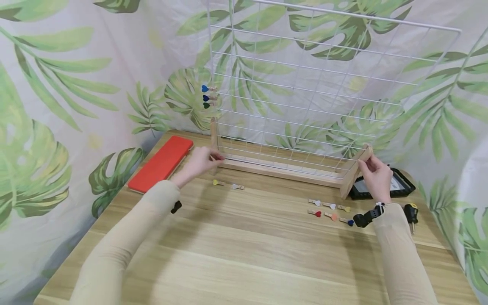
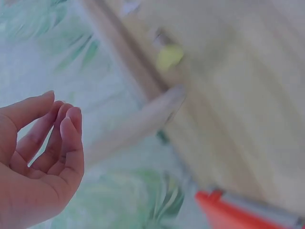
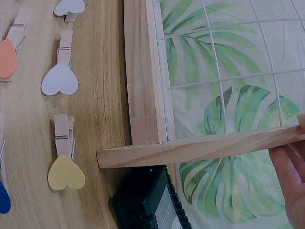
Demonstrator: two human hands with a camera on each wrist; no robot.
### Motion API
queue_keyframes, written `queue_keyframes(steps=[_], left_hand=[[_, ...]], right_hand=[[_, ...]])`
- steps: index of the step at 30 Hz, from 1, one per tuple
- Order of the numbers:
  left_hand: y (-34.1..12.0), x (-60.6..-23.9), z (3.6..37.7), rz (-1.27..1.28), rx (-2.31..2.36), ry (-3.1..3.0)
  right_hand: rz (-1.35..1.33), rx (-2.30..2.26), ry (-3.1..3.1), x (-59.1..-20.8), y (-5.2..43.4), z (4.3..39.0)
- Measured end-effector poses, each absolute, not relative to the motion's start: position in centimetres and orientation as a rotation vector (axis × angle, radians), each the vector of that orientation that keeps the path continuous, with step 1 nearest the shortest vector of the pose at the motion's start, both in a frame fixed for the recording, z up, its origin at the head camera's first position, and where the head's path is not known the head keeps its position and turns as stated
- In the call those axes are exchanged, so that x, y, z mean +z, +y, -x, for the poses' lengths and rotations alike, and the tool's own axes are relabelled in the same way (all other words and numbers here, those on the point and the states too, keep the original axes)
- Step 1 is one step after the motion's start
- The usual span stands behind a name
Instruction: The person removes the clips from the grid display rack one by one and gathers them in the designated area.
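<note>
A white wire grid panel (image 1: pixel 343 13) stands upright in a wooden stand (image 1: pixel 282 173). My right hand (image 1: pixel 377 180) pinches the upper end of the stand's right side post (image 1: pixel 349 183), thumb and fingers at its edges. By the left post (image 1: pixel 214 134) is my left hand (image 1: pixel 202 162); its fingers (image 2: pixel 71 143) are loosely curled, thumb near the fingertips, with nothing seen between them. Three heart clothespins (image 1: pixel 206 98) in blue and green shades are clipped to the grid's left edge. A yellow heart clothespin (image 1: pixel 216 182) and a white one (image 1: pixel 237 186) lie in front of the stand.
Several heart clothespins (image 1: pixel 331 217) lie in two rows on the right of the wooden table (image 1: pixel 228 254). A red case (image 1: pixel 162 163) lies at the left. Behind the right post is a black tray (image 1: pixel 404 186); a yellow-and-black screwdriver (image 1: pixel 411 214) lies near my right wrist.
</note>
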State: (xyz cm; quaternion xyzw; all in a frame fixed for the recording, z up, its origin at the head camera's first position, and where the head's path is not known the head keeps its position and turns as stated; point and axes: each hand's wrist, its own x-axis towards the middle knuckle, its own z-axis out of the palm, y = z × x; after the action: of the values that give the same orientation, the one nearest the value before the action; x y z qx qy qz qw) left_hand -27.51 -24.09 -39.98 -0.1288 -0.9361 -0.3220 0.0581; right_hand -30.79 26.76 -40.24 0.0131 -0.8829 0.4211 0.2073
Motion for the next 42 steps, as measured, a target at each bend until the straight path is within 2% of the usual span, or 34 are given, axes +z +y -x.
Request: queue_keyframes(steps=[10,18,25,42], left_hand=[[-29.1,-32.4,28.2,0.248,-1.041,-2.697],[-29.0,-27.6,29.7,0.128,-1.121,-2.559],[-27.9,-26.5,31.3,0.109,-1.146,-2.5],[-28.2,-26.8,32.9,0.048,-1.174,-2.408]], right_hand=[[-0.01,1.161,-2.485,-40.2,27.2,30.5],[-0.002,1.148,-2.474,-40.4,27.3,30.5],[-0.028,1.187,-2.447,-40.8,27.3,30.8],[-0.022,1.17,-2.468,-40.4,26.9,31.0]])
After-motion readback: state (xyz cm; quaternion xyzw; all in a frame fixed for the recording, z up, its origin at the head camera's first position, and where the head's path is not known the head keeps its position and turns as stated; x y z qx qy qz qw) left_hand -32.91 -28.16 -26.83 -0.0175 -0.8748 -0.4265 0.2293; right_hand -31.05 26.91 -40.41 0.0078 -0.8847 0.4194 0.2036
